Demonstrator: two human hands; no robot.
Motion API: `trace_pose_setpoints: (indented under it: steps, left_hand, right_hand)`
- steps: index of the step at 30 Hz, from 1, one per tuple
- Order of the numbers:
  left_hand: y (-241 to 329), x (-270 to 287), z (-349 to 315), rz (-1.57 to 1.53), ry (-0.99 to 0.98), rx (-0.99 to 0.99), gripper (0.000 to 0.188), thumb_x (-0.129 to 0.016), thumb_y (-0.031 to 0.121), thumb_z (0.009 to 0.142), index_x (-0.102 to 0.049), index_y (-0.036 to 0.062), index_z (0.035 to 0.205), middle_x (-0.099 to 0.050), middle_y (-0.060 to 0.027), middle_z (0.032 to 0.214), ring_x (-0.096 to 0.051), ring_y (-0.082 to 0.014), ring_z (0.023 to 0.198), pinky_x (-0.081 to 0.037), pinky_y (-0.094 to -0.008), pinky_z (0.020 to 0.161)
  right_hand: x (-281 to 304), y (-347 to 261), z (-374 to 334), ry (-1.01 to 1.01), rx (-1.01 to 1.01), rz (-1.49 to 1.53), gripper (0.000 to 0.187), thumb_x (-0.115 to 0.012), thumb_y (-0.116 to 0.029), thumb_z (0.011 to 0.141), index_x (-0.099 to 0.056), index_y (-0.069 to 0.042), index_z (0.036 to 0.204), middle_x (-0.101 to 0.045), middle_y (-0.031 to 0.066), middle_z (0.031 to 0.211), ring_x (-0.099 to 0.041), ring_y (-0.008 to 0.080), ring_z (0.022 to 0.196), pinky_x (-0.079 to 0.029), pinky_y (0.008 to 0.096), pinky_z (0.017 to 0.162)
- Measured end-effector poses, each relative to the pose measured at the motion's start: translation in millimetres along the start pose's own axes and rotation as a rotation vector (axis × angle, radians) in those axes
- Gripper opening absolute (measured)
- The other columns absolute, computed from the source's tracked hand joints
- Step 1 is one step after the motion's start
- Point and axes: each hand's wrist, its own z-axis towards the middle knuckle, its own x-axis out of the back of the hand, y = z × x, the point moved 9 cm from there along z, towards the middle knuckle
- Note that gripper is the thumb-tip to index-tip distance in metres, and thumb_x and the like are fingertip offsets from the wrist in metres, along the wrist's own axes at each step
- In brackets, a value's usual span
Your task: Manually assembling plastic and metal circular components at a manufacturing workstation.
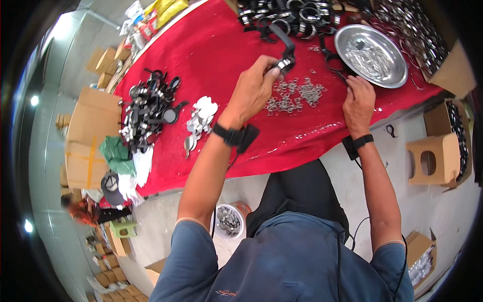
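Observation:
My left hand (254,90) is closed over the red cloth on a black-handled ring (286,64), pinched between thumb and fingers. A shiny metal part shows at the ring; the rest is blurred or covered by the fingers. My right hand (359,100) lies at the cloth's right side, fingers stretched out. Its fingertips are by another black-handled ring (334,62); whether they touch it I cannot tell. Between the hands, small metal links (309,92) lie loosely heaped. A round steel dish (402,74), holding many more small metal bits, stands just beyond my right hand.
Black ringed parts (151,108) and silver discs (204,110) are piled on the left. More black rings (302,15) fill the far edge. An open carton (437,158) stands on the right, and a white bucket (241,221) of metal pieces is below the table.

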Motion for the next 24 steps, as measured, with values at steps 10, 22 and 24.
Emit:
trace_pose_setpoints:
  steps: [10,22,24]
  left_hand:
    - [-60,31,-183,-0.473,-0.193,0.355,0.049,-0.050,0.042,0.123,-0.073,-0.0015,0.130,-0.060,0.0005,0.082,-0.065,-0.0114,0.080,-0.056,-0.0307,0.076]
    - [-114,146,-217,0.601,0.155,0.276,0.029,-0.080,0.029,0.100,-0.085,0.0032,0.114,-0.076,-0.0206,0.093,-0.074,-0.0369,0.086,-0.057,-0.0491,0.080]
    - [-114,138,-211,0.602,0.151,0.277,0.031,-0.083,0.029,0.098,-0.085,0.0036,0.114,-0.076,-0.0215,0.094,-0.073,-0.0401,0.087,-0.057,-0.0503,0.080]
  right_hand:
    - [37,-233,-24,-0.646,0.292,0.633,0.064,-0.091,-0.003,0.078,-0.071,-0.002,0.139,-0.071,0.0191,0.138,-0.070,0.0406,0.124,-0.061,0.0488,0.101]
    - [-37,-246,-39,-0.631,-0.065,0.499,0.033,-0.091,-0.021,0.090,-0.074,0.002,0.105,-0.073,0.0231,0.089,-0.073,0.0467,0.084,-0.057,0.0550,0.076]
    - [-60,-228,-47,-0.647,-0.201,0.332,0.034,-0.091,-0.023,0.091,-0.073,0.002,0.103,-0.075,0.0244,0.091,-0.074,0.0469,0.086,-0.057,0.0552,0.076]
